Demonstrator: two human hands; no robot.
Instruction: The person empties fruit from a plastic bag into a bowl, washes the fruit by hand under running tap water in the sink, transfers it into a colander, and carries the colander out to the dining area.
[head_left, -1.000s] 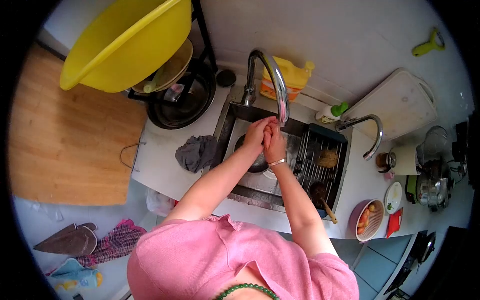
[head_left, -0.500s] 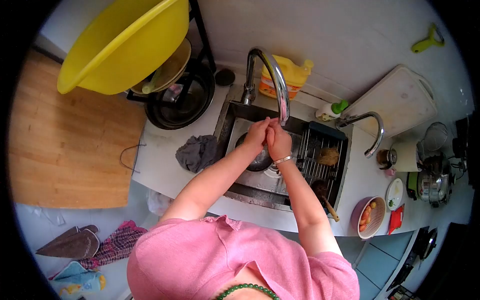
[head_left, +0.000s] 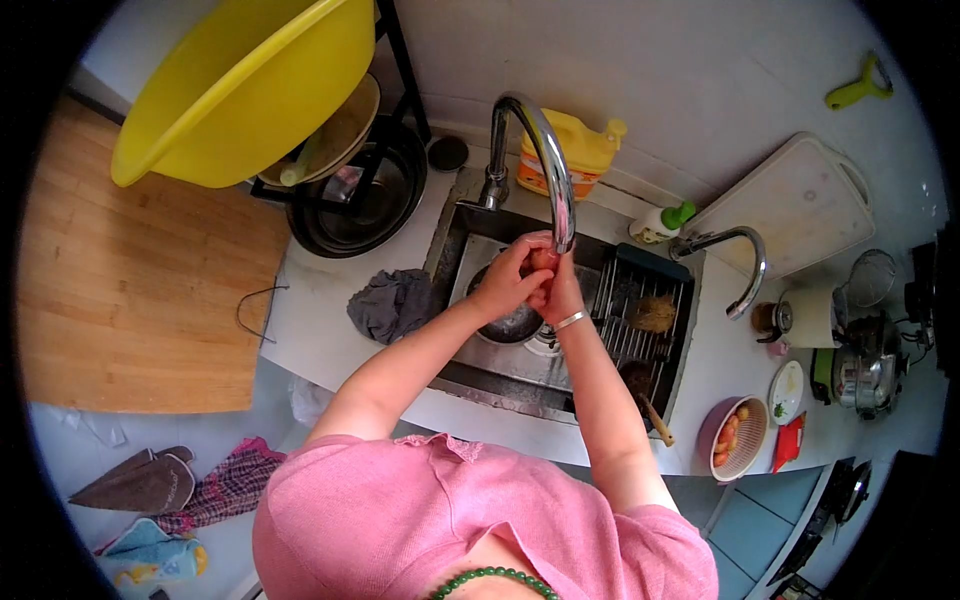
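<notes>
Under the spout of the large curved faucet, my two hands are together over the steel sink. My left hand curls round a small reddish round item, which looks like a tomato. My right hand, with a silver bracelet at the wrist, is pressed against the same item from the right, its fingers partly hidden. Beneath the hands, a round metal bowl sits in the sink. Beside it on the right is a drain rack with a brown scrubber.
A grey cloth lies left of the sink. A yellow jug and a second faucet stand behind and right. A pink basket holds several reddish items. A big yellow basin hangs over the left side.
My hands have shifted and parted slightly under the spout, so the reddish item between them now shows. My left hand has turned, with its thumb stretched toward my right hand.
</notes>
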